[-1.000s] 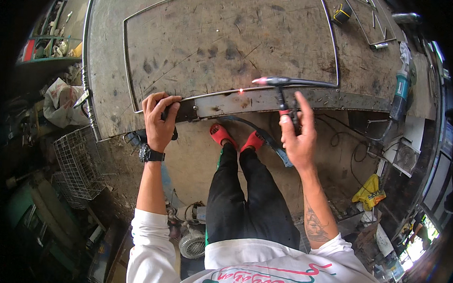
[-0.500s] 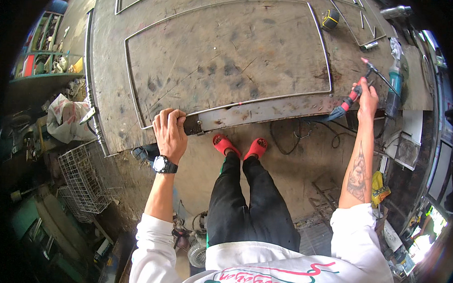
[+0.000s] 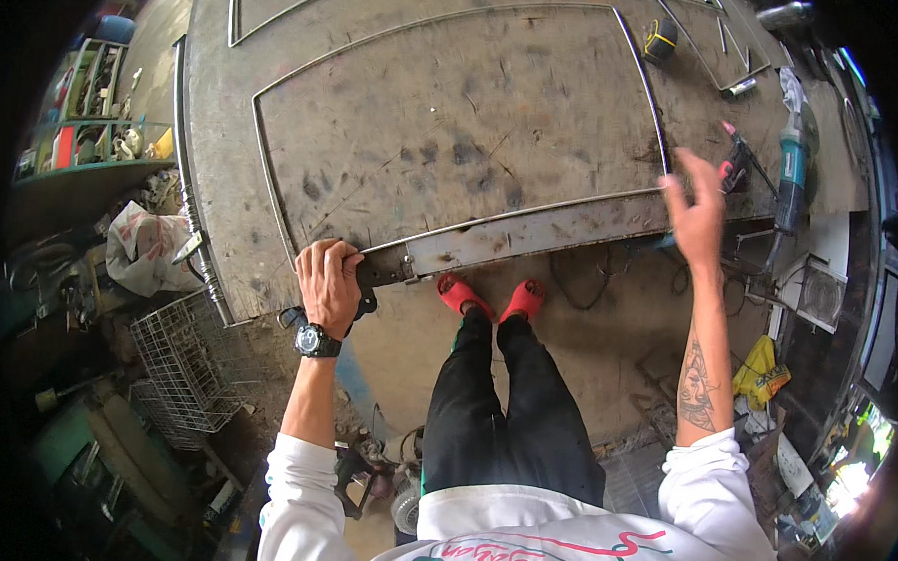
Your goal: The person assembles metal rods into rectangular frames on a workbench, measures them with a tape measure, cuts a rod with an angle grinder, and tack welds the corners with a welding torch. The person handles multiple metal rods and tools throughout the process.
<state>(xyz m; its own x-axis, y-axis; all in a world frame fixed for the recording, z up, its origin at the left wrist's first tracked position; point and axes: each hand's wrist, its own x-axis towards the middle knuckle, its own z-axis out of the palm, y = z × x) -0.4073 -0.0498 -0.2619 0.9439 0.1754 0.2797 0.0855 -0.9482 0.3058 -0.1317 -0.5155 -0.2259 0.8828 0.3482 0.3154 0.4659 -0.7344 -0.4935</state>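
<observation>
A rectangular frame of thin metal rod (image 3: 460,226) lies on the worn workbench (image 3: 374,169), its near side along the bench's front edge. My left hand (image 3: 328,284), with a watch at the wrist, curls over the frame's near left corner and the bench edge; its fingers hide that corner. Beside the near right corner, my right hand (image 3: 699,205) is raised with fingers apart and nothing in them. Just right of it, a red and black TIG welding torch (image 3: 734,174) rests on the bench, partly hidden by the hand.
A teal angle grinder (image 3: 791,166) lies at the bench's right side. Farther back are a black and yellow tape measure (image 3: 660,39) and more rod pieces (image 3: 690,42). A metal strip (image 3: 530,231) runs along the front edge. A wire basket (image 3: 184,355) stands at lower left.
My right hand has let go of the welding torch, which now lies on the bench, and moved left toward the frame's corner. My left hand stays at the near left corner.
</observation>
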